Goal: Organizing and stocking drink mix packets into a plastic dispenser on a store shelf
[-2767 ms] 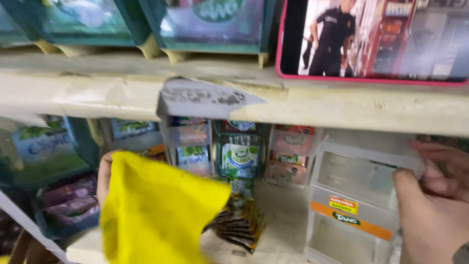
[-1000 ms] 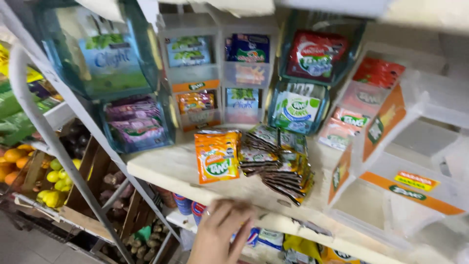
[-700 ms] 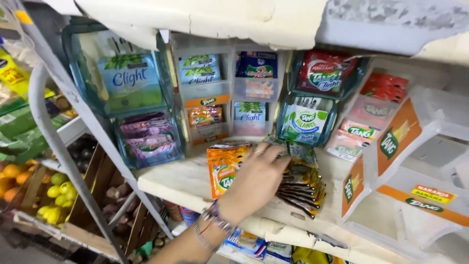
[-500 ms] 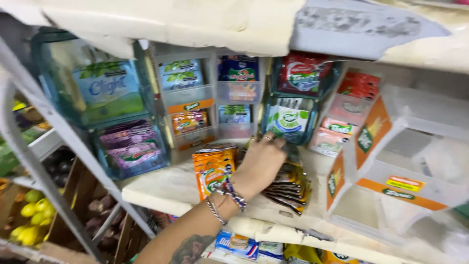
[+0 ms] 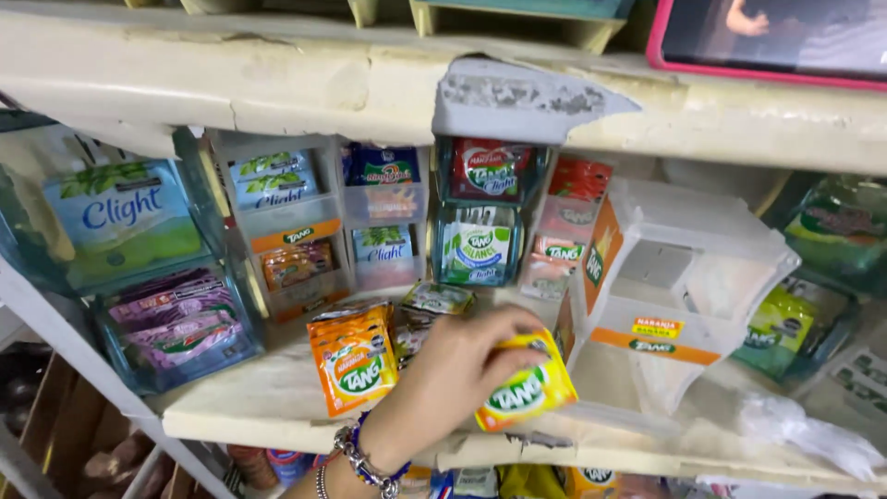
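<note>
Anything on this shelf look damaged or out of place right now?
Yes. The upper shelf's front edge has a chipped patch where the paint has flaked to bare grey. The clear dispenser on the right sits tilted and looks empty. Orange sachets and other packets lie loose on the shelf beside the left hand, which holds yellow sachets.

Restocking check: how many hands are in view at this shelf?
1: a hand at the shelf front, holding a yellow sachet beside the orange sachets. The other hand isn't visible.

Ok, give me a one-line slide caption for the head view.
A left hand lifts a yellow drink-mix sachet off a worn white shelf, beside a stack of orange sachets.
</note>
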